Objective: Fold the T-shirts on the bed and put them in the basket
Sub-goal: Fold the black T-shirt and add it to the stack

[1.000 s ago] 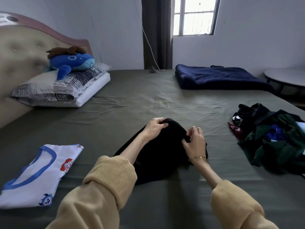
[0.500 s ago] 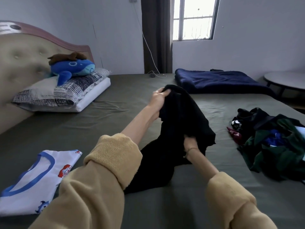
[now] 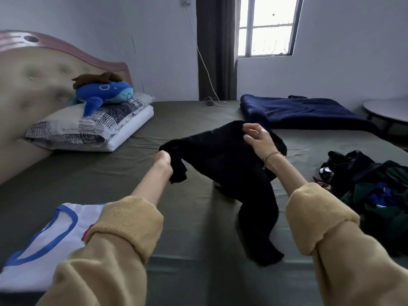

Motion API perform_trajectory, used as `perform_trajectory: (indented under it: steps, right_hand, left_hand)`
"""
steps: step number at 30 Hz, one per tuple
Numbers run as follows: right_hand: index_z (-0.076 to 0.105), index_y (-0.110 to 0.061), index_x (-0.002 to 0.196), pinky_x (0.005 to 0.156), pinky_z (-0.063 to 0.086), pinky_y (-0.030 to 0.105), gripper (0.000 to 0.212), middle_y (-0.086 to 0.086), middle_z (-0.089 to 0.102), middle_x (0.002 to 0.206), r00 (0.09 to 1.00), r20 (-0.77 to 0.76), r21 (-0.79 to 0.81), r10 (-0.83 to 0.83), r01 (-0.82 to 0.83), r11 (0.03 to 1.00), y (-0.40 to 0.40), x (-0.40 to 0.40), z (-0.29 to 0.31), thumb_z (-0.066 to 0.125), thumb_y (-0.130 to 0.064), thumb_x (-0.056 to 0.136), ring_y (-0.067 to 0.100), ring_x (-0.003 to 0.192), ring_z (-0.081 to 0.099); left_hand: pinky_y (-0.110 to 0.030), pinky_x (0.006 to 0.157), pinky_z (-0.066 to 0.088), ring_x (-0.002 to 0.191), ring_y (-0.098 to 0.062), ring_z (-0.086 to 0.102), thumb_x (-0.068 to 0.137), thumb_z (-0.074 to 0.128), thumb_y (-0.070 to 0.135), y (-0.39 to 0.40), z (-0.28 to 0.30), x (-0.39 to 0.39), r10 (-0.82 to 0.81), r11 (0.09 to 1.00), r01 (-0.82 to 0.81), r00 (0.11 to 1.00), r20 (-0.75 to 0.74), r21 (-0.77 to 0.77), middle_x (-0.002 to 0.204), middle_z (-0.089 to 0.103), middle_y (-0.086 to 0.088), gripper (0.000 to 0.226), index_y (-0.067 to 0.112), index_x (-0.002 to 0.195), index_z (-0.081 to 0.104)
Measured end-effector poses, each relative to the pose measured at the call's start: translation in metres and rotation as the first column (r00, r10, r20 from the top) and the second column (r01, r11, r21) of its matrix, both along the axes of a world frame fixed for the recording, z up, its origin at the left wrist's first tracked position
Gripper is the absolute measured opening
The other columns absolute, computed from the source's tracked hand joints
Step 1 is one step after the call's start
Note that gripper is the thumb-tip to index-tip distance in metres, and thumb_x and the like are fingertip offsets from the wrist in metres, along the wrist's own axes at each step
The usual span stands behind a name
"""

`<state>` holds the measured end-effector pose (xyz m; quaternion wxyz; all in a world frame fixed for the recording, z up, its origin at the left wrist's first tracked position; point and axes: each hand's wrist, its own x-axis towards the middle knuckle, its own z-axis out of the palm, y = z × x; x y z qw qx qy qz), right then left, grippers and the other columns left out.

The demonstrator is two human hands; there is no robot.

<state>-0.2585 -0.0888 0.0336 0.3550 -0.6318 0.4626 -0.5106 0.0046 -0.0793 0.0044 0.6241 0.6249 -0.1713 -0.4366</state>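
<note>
A black T-shirt (image 3: 223,160) hangs stretched above the olive bed (image 3: 189,120), its lower end trailing down onto the sheet. My left hand (image 3: 164,162) grips its left edge. My right hand (image 3: 257,139) pinches its upper right edge, higher up. A white T-shirt with blue trim (image 3: 42,241) lies flat at the near left, partly behind my left sleeve. A pile of dark green, black and blue clothes (image 3: 379,191) sits at the right edge. No basket is in view.
Two stacked pillows (image 3: 88,127) with a blue plush whale (image 3: 103,91) lie against the padded headboard (image 3: 28,85) at the left. A folded navy blanket (image 3: 298,111) lies at the far right of the bed. A round table (image 3: 388,109) stands beyond it.
The black T-shirt went from lying on the bed to being lifted. My hands have since moved apart, left hand lower and leftward, right hand raised, spreading the shirt between them.
</note>
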Motion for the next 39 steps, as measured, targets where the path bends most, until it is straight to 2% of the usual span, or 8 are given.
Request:
perform_trajectory:
  steps: [3,7,11,15,19,22,31,39]
  right_hand:
    - [0.055,-0.003,0.122,0.109,0.036,0.033,0.043,0.015,0.055,0.129,0.964,-0.231,0.201,0.135,-0.089,0.976,0.004,0.017,-0.060,0.055,0.013,0.082,0.025,0.126,0.049]
    - [0.056,-0.016,0.126,0.110,0.032,0.040,0.048,0.005,0.053,0.133,0.733,-0.594,0.499,0.332,0.012,0.866,0.024,0.020,-0.133,0.066,-0.007,0.080,0.023,0.124,0.048]
    - [0.052,-0.018,0.117,0.093,0.037,0.026,0.044,0.005,0.051,0.128,0.646,-0.666,0.535,0.374,0.065,0.842,0.048,0.015,-0.150,0.071,-0.012,0.078,0.019,0.114,0.049]
    - [0.046,-0.021,0.115,0.102,0.033,0.042,0.053,0.004,0.026,0.142,0.425,-0.826,0.452,0.370,0.106,0.886,0.059,0.017,-0.155,0.077,-0.028,0.073,0.022,0.131,0.029]
    - [0.039,-0.019,0.124,0.096,0.042,0.044,0.056,0.013,0.026,0.134,0.403,-0.875,0.388,0.270,0.247,0.888,0.061,0.018,-0.152,0.072,-0.015,0.079,0.034,0.124,0.034]
    - [0.033,-0.007,0.128,0.087,0.044,0.039,0.058,0.019,0.045,0.128,0.405,-0.900,0.285,0.160,0.273,0.919,0.058,0.009,-0.143,0.063,0.004,0.079,0.037,0.118,0.050]
    - [0.059,-0.002,0.105,0.074,0.043,0.034,0.031,0.022,0.063,0.104,0.562,-0.710,-0.163,-0.424,0.454,0.876,0.043,-0.028,-0.076,0.043,0.012,0.082,0.036,0.099,0.059]
    - [0.052,-0.012,0.119,0.100,0.034,0.038,0.032,0.011,0.049,0.127,0.269,-0.890,-0.174,-0.369,0.547,0.819,0.034,-0.030,-0.089,0.053,-0.006,0.088,0.026,0.125,0.041]
  left_hand:
    - [-0.040,0.104,0.038,0.131,-0.032,0.043,0.101,0.030,0.011,0.055,-0.027,0.015,-0.028,0.981,0.007,0.994,0.107,0.194,0.143,0.043,-0.018,0.042,-0.003,0.140,0.038]
    - [-0.038,0.097,0.039,0.103,-0.022,0.047,0.095,0.038,-0.008,0.070,-0.075,0.029,-0.074,0.916,0.016,0.989,0.130,0.402,0.088,0.050,-0.017,0.038,-0.012,0.133,0.041]
    - [-0.044,0.111,0.031,0.137,-0.032,0.032,0.082,0.059,0.012,0.060,-0.106,0.014,-0.305,0.828,0.084,0.898,0.319,0.555,0.147,0.032,-0.019,0.075,-0.003,0.146,0.024]
    - [-0.061,0.110,-0.007,0.143,-0.033,-0.019,0.081,0.068,0.019,0.062,-0.113,-0.023,-0.688,0.689,0.103,0.407,0.602,0.717,0.155,-0.019,-0.020,0.105,0.021,0.151,-0.010]
    - [-0.065,0.107,-0.011,0.139,-0.027,0.013,0.077,0.073,0.035,0.068,-0.130,-0.039,-0.813,0.544,0.249,-0.077,0.577,0.801,0.142,0.027,-0.009,0.058,0.028,0.129,0.048]
    - [-0.061,0.113,0.002,0.131,-0.023,0.032,0.092,0.056,0.029,0.072,-0.137,-0.042,-0.695,0.648,0.174,-0.262,0.669,0.742,0.130,0.044,-0.005,0.026,0.021,0.117,0.054]
    - [-0.036,0.075,0.040,0.095,-0.036,0.059,0.096,0.049,0.019,0.043,-0.055,-0.033,-0.363,0.883,0.416,0.311,0.878,0.218,0.096,0.065,-0.021,0.013,0.010,0.088,0.052]
    - [-0.038,0.088,0.039,0.110,-0.030,0.050,0.085,0.049,0.003,0.045,-0.067,-0.022,-0.384,0.891,0.285,0.060,0.921,0.353,0.110,0.055,-0.011,0.021,0.011,0.104,0.051]
